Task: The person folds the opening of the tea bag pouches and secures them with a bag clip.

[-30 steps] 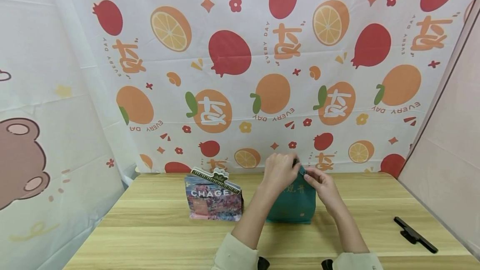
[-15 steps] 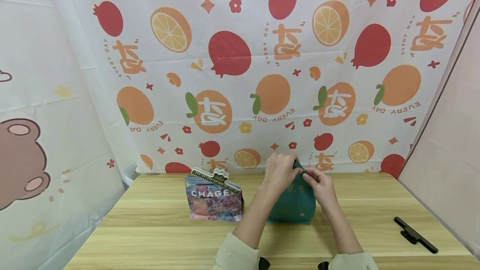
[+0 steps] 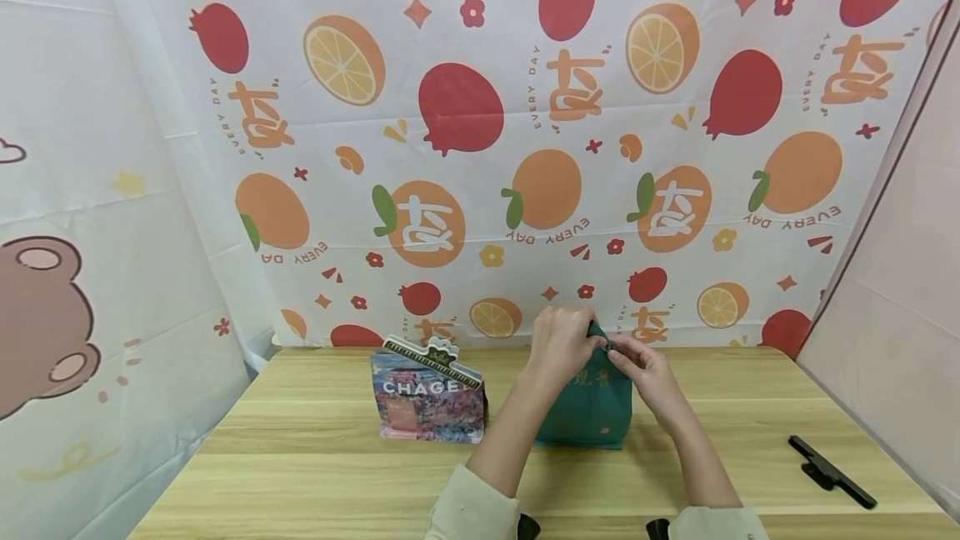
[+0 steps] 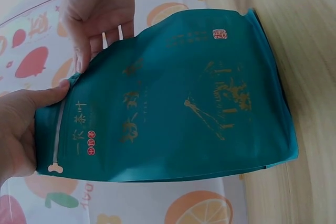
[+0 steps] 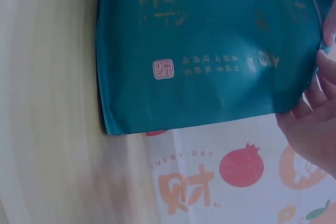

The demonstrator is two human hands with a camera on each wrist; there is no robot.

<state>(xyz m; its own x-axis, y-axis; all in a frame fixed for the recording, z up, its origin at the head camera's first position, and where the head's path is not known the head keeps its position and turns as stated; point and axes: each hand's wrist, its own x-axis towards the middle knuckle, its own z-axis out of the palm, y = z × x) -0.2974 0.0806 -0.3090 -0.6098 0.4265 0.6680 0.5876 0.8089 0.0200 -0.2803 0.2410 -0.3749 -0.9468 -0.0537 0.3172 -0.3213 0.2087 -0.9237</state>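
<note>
A teal tea bag [image 3: 588,415] with gold lettering stands upright on the table. My left hand [image 3: 558,340] grips its top edge, the thumb lying on the front beside a pale strip [image 4: 58,132] in the left wrist view. At the top right corner my right hand [image 3: 648,375] pinches the edge between thumb and forefinger. In the right wrist view, the other fingers of the right hand [image 5: 315,129] reach behind the bag [image 5: 210,40]. The bag's top looks bent between the two hands. My left hand and forearm hide its upper left part in the head view.
Left of the teal bag stands a colourful CHAGEE bag [image 3: 427,407], a long decorated clip [image 3: 433,361] slanting across its top. A black bar-shaped clip [image 3: 832,472] lies at the right of the wooden table [image 3: 300,473]. Behind hangs a fruit-patterned cloth [image 3: 480,190].
My right fingers have shifted slightly at the bag's top right corner, and the top edge now bends up between the hands. My left hand keeps its grip in nearly the same place.
</note>
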